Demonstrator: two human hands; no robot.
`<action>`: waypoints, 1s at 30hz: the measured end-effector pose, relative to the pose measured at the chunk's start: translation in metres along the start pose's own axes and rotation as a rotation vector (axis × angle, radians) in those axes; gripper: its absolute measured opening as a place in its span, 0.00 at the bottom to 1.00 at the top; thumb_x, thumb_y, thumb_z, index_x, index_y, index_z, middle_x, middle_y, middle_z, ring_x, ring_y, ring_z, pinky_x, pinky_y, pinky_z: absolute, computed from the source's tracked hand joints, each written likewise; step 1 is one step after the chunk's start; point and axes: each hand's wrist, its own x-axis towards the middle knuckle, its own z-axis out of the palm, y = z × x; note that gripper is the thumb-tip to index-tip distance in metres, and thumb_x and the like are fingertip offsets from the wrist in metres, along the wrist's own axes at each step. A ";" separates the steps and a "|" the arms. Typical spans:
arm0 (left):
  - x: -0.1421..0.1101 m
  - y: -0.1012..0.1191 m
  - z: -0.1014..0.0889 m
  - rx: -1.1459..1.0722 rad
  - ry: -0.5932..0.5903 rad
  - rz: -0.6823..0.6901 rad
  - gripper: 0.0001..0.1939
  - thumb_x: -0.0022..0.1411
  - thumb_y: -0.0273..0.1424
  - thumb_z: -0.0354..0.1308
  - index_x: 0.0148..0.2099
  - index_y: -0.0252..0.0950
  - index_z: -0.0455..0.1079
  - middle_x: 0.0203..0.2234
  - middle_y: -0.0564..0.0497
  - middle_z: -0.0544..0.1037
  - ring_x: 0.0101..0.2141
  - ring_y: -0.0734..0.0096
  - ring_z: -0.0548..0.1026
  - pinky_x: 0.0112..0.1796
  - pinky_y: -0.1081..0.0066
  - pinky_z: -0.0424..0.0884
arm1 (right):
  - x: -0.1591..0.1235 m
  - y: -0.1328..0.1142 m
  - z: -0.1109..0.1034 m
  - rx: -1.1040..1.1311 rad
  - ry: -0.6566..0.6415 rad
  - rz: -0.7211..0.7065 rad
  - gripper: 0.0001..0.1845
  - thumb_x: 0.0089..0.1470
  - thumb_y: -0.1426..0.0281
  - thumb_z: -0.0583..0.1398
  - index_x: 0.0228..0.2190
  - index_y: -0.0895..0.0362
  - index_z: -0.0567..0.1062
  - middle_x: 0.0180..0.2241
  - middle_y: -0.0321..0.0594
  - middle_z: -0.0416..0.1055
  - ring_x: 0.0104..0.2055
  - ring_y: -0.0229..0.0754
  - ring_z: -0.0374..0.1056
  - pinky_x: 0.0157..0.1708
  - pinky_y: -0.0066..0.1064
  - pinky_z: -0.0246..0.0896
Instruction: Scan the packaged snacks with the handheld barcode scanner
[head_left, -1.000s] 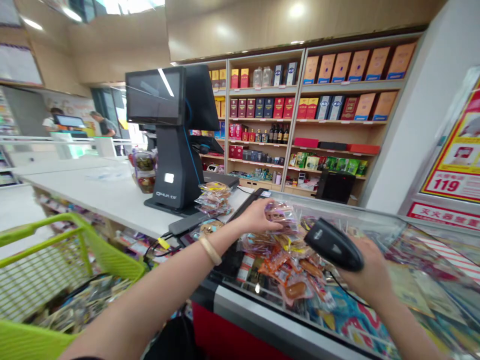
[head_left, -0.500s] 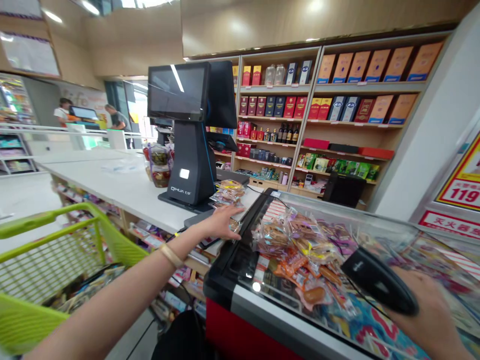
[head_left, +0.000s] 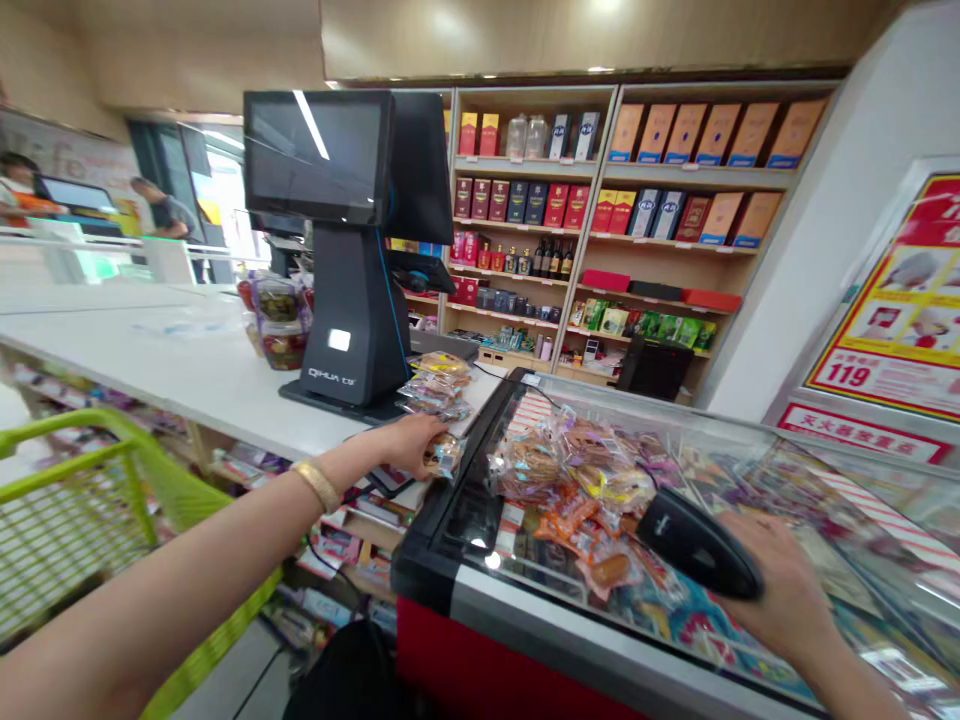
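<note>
My left hand (head_left: 411, 445), with a gold bangle at the wrist, is at the counter's near corner. Its fingers are closed on a small clear snack packet (head_left: 444, 455) with brown contents. Just beyond lies a stack of similar snack packets (head_left: 436, 385). My right hand (head_left: 776, 575) grips a black barcode scanner (head_left: 701, 545) above the glass-topped freezer (head_left: 540, 620). A pile of clear-wrapped brown snacks (head_left: 536, 462) and orange packets (head_left: 581, 525) rests on the glass, left of the scanner.
A dark checkout terminal (head_left: 341, 310) stands on the white counter (head_left: 172, 365), beside jars in netting (head_left: 279, 315). At left is a lime-green shopping cart (head_left: 142, 470). Shelves with boxes and bottles (head_left: 559, 205) line the back wall. Two people stand at the far left.
My left hand has gone from spread fingers to closing on the snack packet. The scanner in my right hand has shifted left, nearer the pile. The view has turned slightly right.
</note>
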 end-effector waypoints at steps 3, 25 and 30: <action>-0.009 0.010 -0.009 0.050 0.081 -0.012 0.38 0.39 0.38 0.65 0.56 0.36 0.65 0.50 0.40 0.72 0.50 0.49 0.70 0.52 0.60 0.64 | 0.006 -0.006 -0.004 0.041 -0.022 0.024 0.08 0.50 0.67 0.55 0.34 0.54 0.71 0.30 0.39 0.74 0.30 0.44 0.69 0.37 0.37 0.57; -0.006 0.132 -0.083 0.282 0.381 0.234 0.40 0.43 0.36 0.65 0.59 0.35 0.60 0.54 0.40 0.67 0.54 0.50 0.64 0.55 0.56 0.54 | 0.080 -0.060 -0.026 0.287 -0.124 0.149 0.08 0.43 0.70 0.58 0.30 0.54 0.72 0.27 0.36 0.74 0.31 0.42 0.67 0.35 0.34 0.46; 0.009 0.124 -0.077 0.008 0.442 0.213 0.38 0.46 0.39 0.64 0.59 0.36 0.62 0.53 0.41 0.68 0.52 0.52 0.67 0.54 0.56 0.60 | 0.065 -0.044 -0.023 0.199 0.015 0.165 0.09 0.47 0.66 0.57 0.32 0.55 0.73 0.28 0.40 0.74 0.30 0.43 0.68 0.35 0.35 0.52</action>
